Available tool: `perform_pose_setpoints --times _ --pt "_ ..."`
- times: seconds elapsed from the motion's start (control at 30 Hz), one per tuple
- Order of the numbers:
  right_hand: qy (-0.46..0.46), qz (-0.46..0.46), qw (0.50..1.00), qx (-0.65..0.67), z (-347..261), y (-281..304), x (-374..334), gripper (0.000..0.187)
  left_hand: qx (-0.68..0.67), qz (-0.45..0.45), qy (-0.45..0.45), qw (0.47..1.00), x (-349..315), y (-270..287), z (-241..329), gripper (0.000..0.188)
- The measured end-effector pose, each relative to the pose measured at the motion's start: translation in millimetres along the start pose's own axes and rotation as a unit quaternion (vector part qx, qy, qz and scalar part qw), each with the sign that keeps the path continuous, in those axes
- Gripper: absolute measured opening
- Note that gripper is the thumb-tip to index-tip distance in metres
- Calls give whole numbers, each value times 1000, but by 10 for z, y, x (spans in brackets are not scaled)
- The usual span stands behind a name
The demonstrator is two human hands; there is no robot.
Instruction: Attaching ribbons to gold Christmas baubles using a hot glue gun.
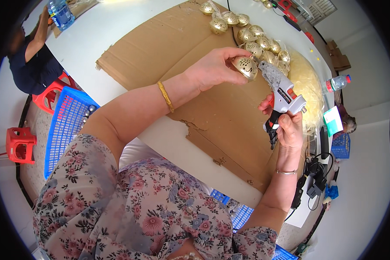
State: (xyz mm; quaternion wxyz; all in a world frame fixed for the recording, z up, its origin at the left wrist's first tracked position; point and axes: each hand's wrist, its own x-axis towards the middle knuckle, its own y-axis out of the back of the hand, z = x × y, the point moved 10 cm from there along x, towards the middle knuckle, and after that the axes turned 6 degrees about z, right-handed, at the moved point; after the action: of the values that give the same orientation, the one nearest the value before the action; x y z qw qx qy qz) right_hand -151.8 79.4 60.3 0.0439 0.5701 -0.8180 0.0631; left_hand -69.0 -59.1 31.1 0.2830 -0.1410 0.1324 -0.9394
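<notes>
My left hand [219, 67] pinches a gold bauble [245, 68] with dark cut-out patterns, held above the cardboard sheet [160, 47]. In my right hand [288, 128] is a white glue gun [284, 91] with a grey, glue-crusted front. Its nozzle points up and left, close to the top of the bauble; whether the two touch I cannot tell. Beyond my hands lies a group of several similar gold baubles [264, 42], some with clear plastic and ribbon about them.
A heap of pale yellow glue sticks or strips [305, 86] lies at the right, beside a water bottle [337, 83]. Black cables [318, 173] hang by the table's right edge. At the left are a blue basket [63, 130], a red stool [21, 145] and a seated person [34, 60].
</notes>
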Motion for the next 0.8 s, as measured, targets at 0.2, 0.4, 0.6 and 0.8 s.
perform_pose_setpoints --times 0.2,0.4,0.6,0.8 --pt "3 5 1000 5 15 14 2 68 15 -7 0 1000 10 6 -11 58" --pt "-1 -4 1000 6 29 26 -2 68 17 -3 -3 1000 9 18 4 58" --pt "0 -4 1000 8 43 43 -2 63 0 13 -25 1000 29 48 21 65" --pt "3 -5 1000 12 58 72 0 61 9 16 -40 999 38 70 43 63"
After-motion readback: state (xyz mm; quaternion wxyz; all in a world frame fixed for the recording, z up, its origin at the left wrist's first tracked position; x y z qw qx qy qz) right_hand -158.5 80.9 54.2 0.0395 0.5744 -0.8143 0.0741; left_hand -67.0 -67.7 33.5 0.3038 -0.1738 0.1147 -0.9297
